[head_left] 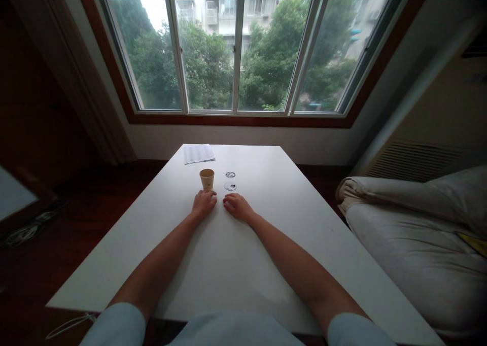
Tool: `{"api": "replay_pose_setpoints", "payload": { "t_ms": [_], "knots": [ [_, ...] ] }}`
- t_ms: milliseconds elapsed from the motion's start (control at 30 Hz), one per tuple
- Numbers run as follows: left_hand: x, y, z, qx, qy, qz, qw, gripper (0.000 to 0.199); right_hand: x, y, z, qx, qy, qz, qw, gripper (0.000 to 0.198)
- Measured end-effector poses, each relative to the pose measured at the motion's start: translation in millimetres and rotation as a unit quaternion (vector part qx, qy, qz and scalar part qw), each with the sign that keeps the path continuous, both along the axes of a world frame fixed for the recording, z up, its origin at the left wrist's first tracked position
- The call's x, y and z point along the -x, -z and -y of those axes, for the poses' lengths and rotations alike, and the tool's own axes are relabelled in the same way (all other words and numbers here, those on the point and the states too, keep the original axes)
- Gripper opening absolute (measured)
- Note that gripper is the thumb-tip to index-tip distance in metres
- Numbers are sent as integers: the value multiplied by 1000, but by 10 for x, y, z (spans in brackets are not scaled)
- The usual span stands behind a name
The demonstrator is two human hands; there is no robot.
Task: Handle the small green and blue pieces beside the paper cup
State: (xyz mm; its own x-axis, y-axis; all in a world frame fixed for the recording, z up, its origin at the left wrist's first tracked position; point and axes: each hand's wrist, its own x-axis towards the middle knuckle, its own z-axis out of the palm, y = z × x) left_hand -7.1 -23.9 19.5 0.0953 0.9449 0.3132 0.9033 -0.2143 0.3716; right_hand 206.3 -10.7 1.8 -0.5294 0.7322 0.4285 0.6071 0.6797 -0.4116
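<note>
A brown paper cup [207, 177] stands upright on the white table [236, 265], its mouth facing up. Just in front of its base, my left hand [204, 203] rests on the tabletop, fingers loosely bent and apart; whether a fingertip touches the cup I cannot tell. My right hand [237, 206] lies a short gap to the right, palm down with relaxed fingers, holding nothing I can see. Beyond it are two flat, round pieces with dark outlines, a nearer disc [230, 186] and a farther disc [230, 174]. Their exact kind is too small to make out.
Printed sheets of paper [198, 153] lie at the table's far left corner. A sofa or bed with a pale cover [395, 244] stands along the right side. Past the far edge is a wide window [236, 52]. White cables [25, 233] lie on the dark red floor at left.
</note>
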Motion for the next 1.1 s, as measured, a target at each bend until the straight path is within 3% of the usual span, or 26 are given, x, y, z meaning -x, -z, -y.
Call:
{"api": "replay_pose_setpoints", "payload": {
  "t_ms": [300,433,600,833,1100],
  "knots": [
    [-184,-28,152,-6,95,-12,995,33,47,-73,-8,2,124,48,991,21],
    [-204,-13,154,-11,110,-14,994,34,58,-60,-21,-12,114,81,990,29],
    [-192,77,126,-2,116,-36,993,41,-59,0,-47,-6,49,124,991,48],
    [-216,173,114,65,117,-87,987,61,-229,25,42,-5,96,98,991,44],
    [-175,111,110,39,138,-77,987,54,-339,-13,61,0,76,96,992,43]
  ]
}}
